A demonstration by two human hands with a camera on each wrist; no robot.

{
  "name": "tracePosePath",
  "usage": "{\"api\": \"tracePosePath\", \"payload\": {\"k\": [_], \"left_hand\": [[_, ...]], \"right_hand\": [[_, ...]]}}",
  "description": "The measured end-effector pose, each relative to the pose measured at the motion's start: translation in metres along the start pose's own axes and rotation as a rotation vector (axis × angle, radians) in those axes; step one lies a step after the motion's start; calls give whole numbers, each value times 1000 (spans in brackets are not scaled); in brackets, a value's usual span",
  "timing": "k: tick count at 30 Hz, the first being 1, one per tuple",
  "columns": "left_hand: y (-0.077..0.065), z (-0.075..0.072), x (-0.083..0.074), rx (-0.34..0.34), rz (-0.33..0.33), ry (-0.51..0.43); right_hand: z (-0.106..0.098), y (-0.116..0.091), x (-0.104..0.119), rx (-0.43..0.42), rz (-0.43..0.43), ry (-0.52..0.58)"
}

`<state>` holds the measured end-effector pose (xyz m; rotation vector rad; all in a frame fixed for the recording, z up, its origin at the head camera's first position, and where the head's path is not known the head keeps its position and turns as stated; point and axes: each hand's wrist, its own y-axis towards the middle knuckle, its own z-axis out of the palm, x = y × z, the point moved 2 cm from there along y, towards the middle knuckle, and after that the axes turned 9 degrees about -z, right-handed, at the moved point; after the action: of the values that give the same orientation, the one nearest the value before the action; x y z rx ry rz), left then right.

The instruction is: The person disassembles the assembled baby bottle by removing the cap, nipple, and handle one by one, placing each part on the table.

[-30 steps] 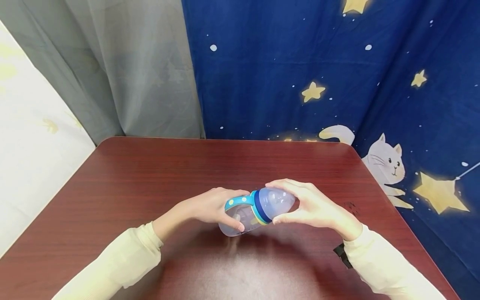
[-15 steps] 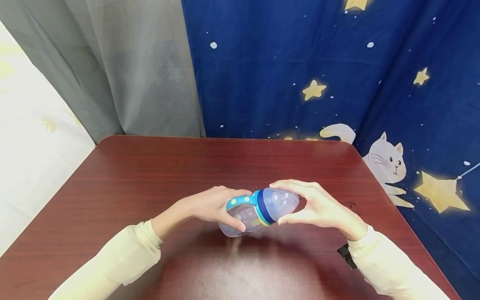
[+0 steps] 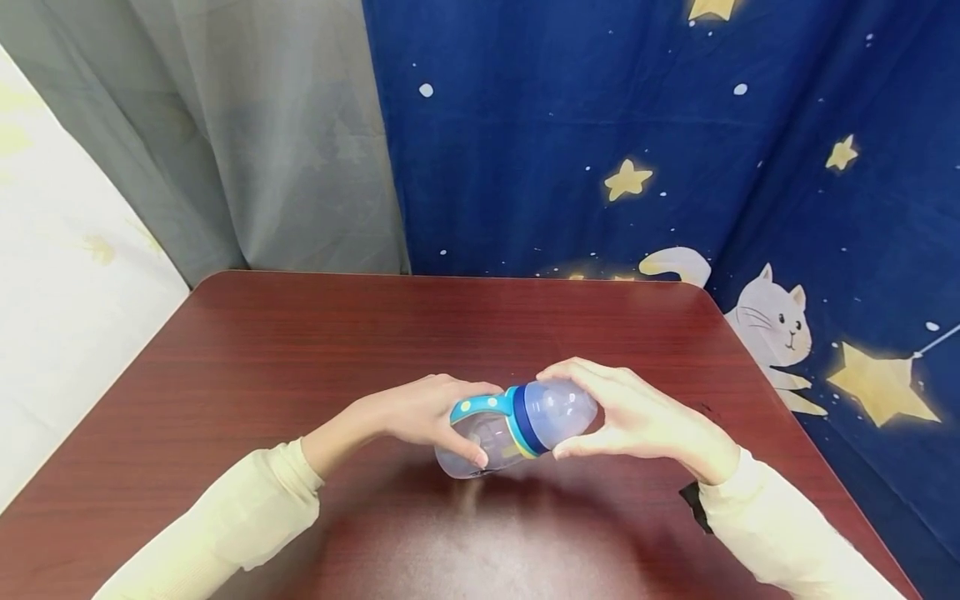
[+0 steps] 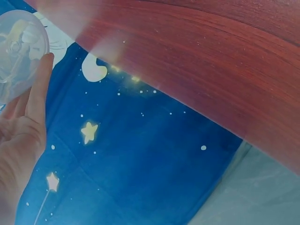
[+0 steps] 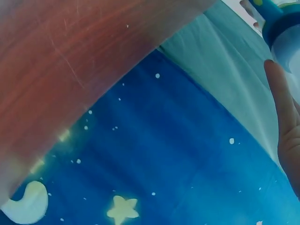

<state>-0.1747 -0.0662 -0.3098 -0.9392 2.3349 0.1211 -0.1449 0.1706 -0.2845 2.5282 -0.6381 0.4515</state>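
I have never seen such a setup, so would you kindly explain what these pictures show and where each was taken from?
There is no robot, only a person's bare hands: a left grip and a right grip. The large pictures come from a camera worn on the head, looking forward and down; the two smaller ones come from a camera on each wrist. The left grip holds the clear body of a bottle with a blue handle; the right grip holds its domed top. The bottle is tilted over a reddish-brown table; whether it touches the surface is hard to tell. A starry blue curtain hangs behind.
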Motion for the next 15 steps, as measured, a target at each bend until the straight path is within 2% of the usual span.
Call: {"api": "tracePosePath", "payload": {"k": [4,8,15], "left_hand": [[-1,0,0,13,0,3],[-1,0,-1,28,-6,11],[-1,1,-1,69,-28,15]], "right_hand": [[2,2,1,35,-19,1],[2,0,-3,24,-36,13],[3,-4,-8,7,-158,-41]]}}
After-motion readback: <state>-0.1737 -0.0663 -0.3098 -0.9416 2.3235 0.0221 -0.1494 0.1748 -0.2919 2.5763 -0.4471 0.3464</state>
